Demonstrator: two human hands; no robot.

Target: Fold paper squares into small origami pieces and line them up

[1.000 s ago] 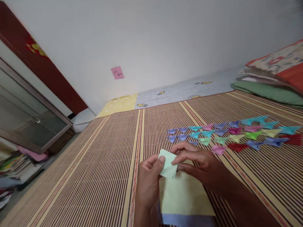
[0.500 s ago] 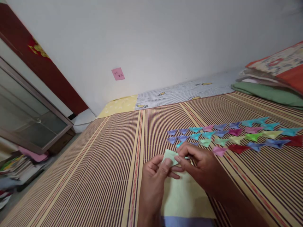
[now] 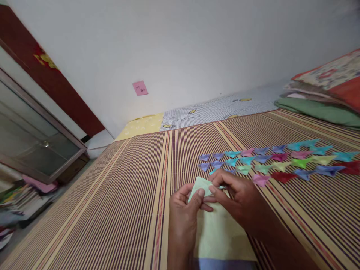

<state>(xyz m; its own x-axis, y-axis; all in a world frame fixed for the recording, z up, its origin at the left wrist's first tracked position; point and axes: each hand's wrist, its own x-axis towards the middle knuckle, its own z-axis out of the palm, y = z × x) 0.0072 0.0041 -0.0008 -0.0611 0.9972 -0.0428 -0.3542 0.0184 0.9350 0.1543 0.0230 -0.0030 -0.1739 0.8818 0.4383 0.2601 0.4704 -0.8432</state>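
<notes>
A small pale green piece of folded paper (image 3: 200, 185) is held up between both hands. My left hand (image 3: 187, 210) pinches its lower left part, the thumb lying over the front face. At its right edge my right hand (image 3: 232, 191) grips the paper between thumb and fingers; part of the paper there is hidden. Under the hands lies a pale yellow sheet (image 3: 225, 236) with a blue-violet band at its near edge. Several folded paper pieces in many colours, such as a red one (image 3: 284, 177) and a bright green one (image 3: 301, 162), stand in rows beyond my right hand.
A striped mat (image 3: 126, 187) covers the bed. Pillows and a folded green cloth (image 3: 317, 112) are stacked at the right. A pink note (image 3: 140, 88) is stuck to the wall. At the left are a glass-doored cabinet (image 3: 42, 138) and a pile of books (image 3: 17, 197).
The green paper has turned slightly in my hands, and more of its left corner shows past my left thumb. Both hands keep their grip; the rows of folded pieces are unchanged.
</notes>
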